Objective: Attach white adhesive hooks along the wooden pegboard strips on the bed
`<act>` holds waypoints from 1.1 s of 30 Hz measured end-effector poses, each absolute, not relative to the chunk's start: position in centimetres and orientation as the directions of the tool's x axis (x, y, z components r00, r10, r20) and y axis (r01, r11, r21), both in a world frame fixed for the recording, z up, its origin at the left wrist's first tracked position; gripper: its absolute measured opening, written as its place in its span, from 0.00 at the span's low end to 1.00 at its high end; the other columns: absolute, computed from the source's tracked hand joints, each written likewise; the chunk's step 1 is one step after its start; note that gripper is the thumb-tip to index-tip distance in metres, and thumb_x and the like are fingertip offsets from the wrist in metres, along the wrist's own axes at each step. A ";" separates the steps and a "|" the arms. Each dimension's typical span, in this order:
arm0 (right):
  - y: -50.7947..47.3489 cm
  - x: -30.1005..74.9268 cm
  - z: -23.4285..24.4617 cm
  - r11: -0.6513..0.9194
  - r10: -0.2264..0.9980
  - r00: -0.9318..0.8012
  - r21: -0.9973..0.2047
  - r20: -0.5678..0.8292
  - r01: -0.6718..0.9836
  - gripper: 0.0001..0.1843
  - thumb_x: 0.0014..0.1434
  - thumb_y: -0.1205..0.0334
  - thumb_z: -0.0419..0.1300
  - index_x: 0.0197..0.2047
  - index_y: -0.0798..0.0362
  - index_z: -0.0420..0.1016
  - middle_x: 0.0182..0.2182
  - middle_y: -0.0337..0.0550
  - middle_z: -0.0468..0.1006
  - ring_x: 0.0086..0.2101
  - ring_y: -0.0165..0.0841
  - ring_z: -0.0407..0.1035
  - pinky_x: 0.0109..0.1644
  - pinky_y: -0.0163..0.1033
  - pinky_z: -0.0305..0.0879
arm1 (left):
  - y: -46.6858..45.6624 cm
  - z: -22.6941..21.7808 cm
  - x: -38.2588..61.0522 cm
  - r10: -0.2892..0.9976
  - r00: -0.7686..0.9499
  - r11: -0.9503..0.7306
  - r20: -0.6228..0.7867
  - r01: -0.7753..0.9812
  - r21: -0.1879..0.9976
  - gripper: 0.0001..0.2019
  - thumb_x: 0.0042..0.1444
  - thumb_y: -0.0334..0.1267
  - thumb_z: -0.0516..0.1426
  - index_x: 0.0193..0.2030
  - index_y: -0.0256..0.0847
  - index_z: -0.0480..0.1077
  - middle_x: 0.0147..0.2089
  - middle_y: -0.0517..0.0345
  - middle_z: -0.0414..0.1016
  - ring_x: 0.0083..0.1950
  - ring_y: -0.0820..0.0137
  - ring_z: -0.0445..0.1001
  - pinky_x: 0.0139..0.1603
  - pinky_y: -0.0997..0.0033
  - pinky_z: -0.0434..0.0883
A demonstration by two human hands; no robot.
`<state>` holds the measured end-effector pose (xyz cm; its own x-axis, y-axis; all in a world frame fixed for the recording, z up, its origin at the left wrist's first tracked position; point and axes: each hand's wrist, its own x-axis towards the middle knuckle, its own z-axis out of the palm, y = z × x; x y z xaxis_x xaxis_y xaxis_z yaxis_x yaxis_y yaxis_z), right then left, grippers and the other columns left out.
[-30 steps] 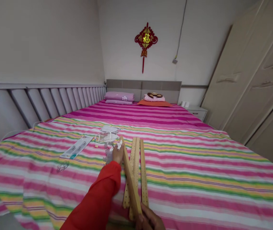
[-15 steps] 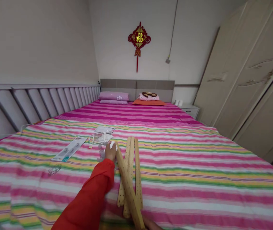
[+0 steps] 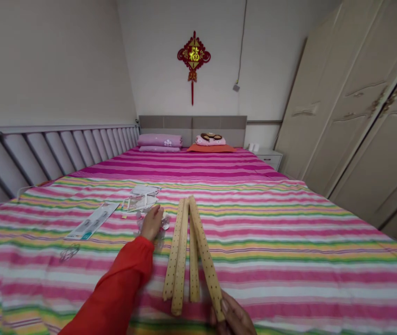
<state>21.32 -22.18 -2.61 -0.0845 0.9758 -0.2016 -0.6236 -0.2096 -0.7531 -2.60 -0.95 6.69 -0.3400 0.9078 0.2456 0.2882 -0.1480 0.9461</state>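
My right hand (image 3: 236,318) grips the near end of a pale wooden strip (image 3: 206,260) dotted with small holes. The strip slants away, its far end beside the tops of three similar strips (image 3: 172,253) on the striped bed cover. To their left, my left hand (image 3: 151,224), in a red sleeve, is low over clear crumpled plastic (image 3: 160,241). Its fingers look bunched together; whatever is in them is hidden. A small white scrap (image 3: 165,216) shows beside the fingertips.
Flattened plastic packaging (image 3: 142,202) lies beyond my left hand. Further left are a long printed card pack (image 3: 94,221) and a thin wire-like coil (image 3: 69,252). Folded bedding (image 3: 160,140) sits by the headboard (image 3: 219,124); a wardrobe (image 3: 352,102) stands at right.
The held strip has swung from crossing over the others to their right side. My left hand has come away from its far end, leftward. More of my right hand shows.
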 end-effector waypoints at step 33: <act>-19.0 19.1 -3.8 -0.151 0.988 -0.077 -0.903 -0.131 -0.401 0.49 0.48 0.38 0.65 0.63 0.60 0.57 0.18 0.35 0.73 0.10 0.21 0.55 0.12 0.26 0.47 | -14.4 -5.4 1.0 0.970 0.012 -0.133 0.244 0.864 0.486 0.40 0.43 0.48 0.63 0.65 0.39 0.61 0.68 0.40 0.58 0.69 0.49 0.54 0.64 0.48 0.58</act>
